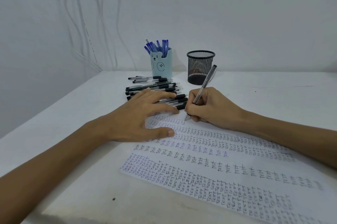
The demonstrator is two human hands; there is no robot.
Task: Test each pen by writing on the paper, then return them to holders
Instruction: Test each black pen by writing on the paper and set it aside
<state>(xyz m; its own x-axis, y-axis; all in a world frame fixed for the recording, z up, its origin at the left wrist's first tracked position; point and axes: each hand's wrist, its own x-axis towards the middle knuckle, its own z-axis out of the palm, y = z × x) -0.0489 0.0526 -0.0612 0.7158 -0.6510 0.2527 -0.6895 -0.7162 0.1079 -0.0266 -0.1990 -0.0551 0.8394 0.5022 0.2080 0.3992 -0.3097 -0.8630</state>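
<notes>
Head view, from left to right: on a white counter, a person's left hand lies flat with fingers spread, the thumb pinning the near corner of the paper and the fingertips resting over a pile of black pens. Behind the pile stands a pale blue bear-faced pen holder stocked with blue pens. To its right is a black mesh holder, with no pen showing above its rim. In front of the mesh holder, the right hand pinches a clear-barrelled black pen low on the barrel. The pen is tilted back, with its tip at the paper's far edge, where rows of the word "test" already crowd the sheet. The pen looks light, rigid and smooth. A grip near the tip seems best for writing, while a mid-barrel hold would likely suit dropping it upright into a holder. The thin sheet would probably slide without the left hand holding it down.
</notes>
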